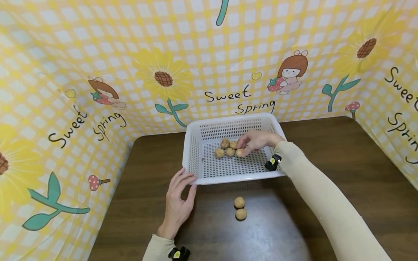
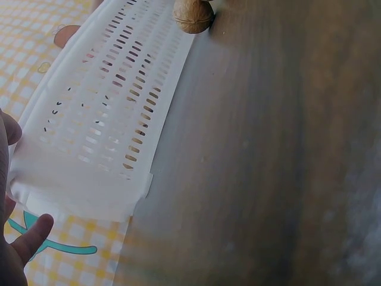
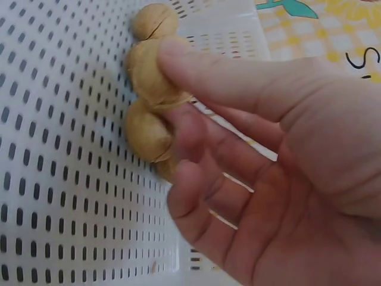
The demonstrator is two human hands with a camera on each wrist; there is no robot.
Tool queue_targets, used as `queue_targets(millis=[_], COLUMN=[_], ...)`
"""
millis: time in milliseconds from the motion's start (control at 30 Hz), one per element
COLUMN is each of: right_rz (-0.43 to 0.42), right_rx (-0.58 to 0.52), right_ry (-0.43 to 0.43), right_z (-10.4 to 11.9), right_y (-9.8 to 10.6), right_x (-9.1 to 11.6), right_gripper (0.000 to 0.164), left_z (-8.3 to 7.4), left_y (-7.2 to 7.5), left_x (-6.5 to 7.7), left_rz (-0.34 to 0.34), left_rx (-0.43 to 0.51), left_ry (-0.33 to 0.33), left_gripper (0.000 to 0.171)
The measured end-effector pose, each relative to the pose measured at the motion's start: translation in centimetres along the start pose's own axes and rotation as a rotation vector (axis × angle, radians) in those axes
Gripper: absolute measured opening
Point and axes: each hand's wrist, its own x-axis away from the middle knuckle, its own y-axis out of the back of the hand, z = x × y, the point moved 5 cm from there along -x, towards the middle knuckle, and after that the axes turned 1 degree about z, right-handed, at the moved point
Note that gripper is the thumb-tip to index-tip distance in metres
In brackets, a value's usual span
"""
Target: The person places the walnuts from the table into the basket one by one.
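Note:
In the head view a white plastic basket with slotted walls stands on the table. My left hand holds its near left corner, thumb at the front and fingers over the rim. In the left wrist view only parts of its fingers show around the corner. My right hand is inside the basket and pinches a walnut between thumb and fingers. Several other walnuts lie grouped on the basket floor, left of this hand. Two walnuts sit touching on the table in front of the basket.
The dark brown wooden table carries the basket near its back edge. A yellow checked cloth with flowers and lettering hangs behind the table and along both sides.

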Motion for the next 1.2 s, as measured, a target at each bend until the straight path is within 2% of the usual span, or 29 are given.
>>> queue_targets(millis=[133, 433, 733, 933, 1033, 1200], right_rz=[-0.068, -0.115, -0.129, -0.123, -0.119, -0.147], right_rx=[0.065, 0.142, 0.121, 0.117, 0.05, -0.178], right_ry=[0.043, 0.067, 0.043, 0.06, 0.083, 0.113], right_z=[0.3, 0.5, 0.7, 0.7, 0.9, 1.9], right_y=[0.0, -0.2, -0.2, -0.1, 0.1, 1.4], right_x=[-0.3, -1.0, -1.1, -1.1, -0.6, 0.8], right_gripper=[0.037, 0.032, 0.037, 0.037, 0.04, 0.043], left_z=[0.0, -0.1, -0.1, -0.1, 0.0, 0.0], left_y=[0.0, 0.0, 0.0, 0.0, -0.1, 0.0], left_x=[0.0, 0.0, -0.1, -0.1, -0.1, -0.1], left_rz=[-0.003, -0.003, 0.005, 0.007, 0.012, 0.008], left_rx=[0.005, 0.007, -0.001, -0.002, -0.001, -0.002], left_ry=[0.006, 0.011, 0.01, 0.019, 0.025, 0.017], left_gripper=[0.026, 0.024, 0.025, 0.025, 0.025, 0.025])
